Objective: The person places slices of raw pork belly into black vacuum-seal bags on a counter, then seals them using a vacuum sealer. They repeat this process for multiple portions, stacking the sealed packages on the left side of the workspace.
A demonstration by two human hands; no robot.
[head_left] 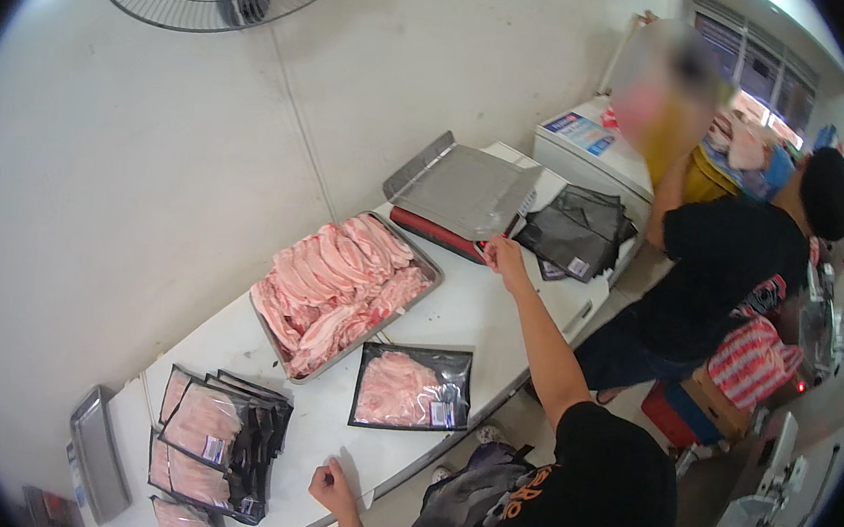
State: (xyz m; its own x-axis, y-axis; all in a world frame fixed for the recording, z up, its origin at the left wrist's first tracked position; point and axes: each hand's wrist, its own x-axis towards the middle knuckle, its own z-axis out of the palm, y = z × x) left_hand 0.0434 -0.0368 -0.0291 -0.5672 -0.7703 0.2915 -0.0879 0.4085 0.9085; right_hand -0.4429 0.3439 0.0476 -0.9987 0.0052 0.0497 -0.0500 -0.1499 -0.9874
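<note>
1 pack (397,390) set btwn both sides, left hand (332,487) nearer

white table (498,315) runs lower left to upper right in view, carries everything below. steel tray (430,282) on the wall side, piled w/ raw meat strips (340,281), long axis approx w/ the table. machine w/ steel pan + red base, prob a scale (464,189), past tray's upper right end. filled packs (211,436) heaped at table's left end. flat black bags (577,232) just right of the scale.

key relation: the single pack lies flat btwn tray and table's front edge, meat visible thru the front, long axis approx left-right in view, so at an angle to the tray. it's up + right of left hand, below + left of right hand (505,258).

left hand: fingers loosely curled near table's front edge, no item seen in it; can't tell if it's touching the table. right hand: fingers bunched at scale's front right corner, contact unclear, can't tell if it's gripping anything.
</note>
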